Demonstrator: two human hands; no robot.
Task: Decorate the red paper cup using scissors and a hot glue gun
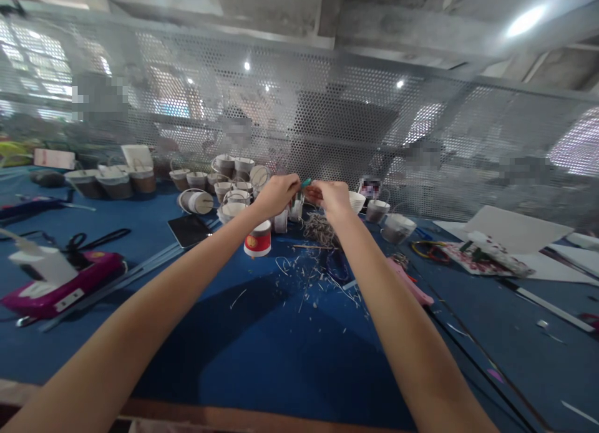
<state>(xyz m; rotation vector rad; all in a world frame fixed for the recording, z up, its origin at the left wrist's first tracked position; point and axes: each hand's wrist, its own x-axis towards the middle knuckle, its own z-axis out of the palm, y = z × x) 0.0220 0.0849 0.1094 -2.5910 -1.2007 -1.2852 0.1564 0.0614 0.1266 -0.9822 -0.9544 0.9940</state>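
Both arms reach out over the blue table, and my two hands meet above the far middle of it. A small teal object (306,183) shows between the fingertips; its kind is too small to make out. My left hand (279,193) is closed, thumb and fingers pinched at the left side of it. My right hand (333,196) is closed too, its fingertips touching the teal piece from the right. Below the hands lies a tangle of grey-brown twine (320,228). A red and white paper cup (258,241) stands under my left wrist. Small grey-white buckets (234,211) with thin handles stand left of my hands.
Scraps of cut string (299,280) litter the table's middle. A dark phone (189,231) and a purple power strip (100,267) lie left. At right are a pink pouch (408,282), rubber bands (429,252) and white sheets (515,229). A perforated metal screen (346,121) stands behind.
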